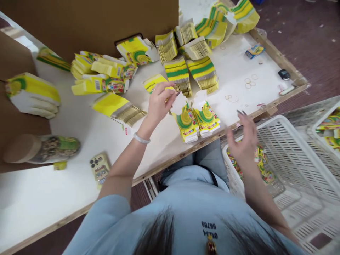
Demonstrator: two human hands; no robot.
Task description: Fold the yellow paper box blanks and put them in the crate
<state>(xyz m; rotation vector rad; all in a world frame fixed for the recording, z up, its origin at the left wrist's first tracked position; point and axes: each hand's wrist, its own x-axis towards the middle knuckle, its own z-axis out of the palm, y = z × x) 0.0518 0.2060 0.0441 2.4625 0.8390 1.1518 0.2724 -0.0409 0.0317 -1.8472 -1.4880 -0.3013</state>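
- Two small stacks of yellow-and-green cartons lie side by side just right of the frame's centre, near the front edge of the bench (156,152): the left stack (186,122) and the right stack (207,117), white flaps pointing up the frame.
- The left hand (159,101), at the centre, is partly closed, fingers curled and thumb near them, at the white flap of the left stack; whether it grips the flap I cannot tell.
- The right hand (245,141), right of centre and slightly blurred, is loosely open with nothing in its grasp, above the near edge of a white basket (292,141) that has colourful packets (265,170) in it.
- Just above the stacks, bundles of flat cartons (203,72) stand close together; a fanned bundle (118,108) lies left of the left hand.
- Rubber bands (249,83) are scattered right of the bundles, below a small blue box (255,51) at upper right.
- A phone (100,168) lies at lower left, and a jar (53,148) lies on its side farther left.
- A brown cardboard panel (106,24) fills the upper left.
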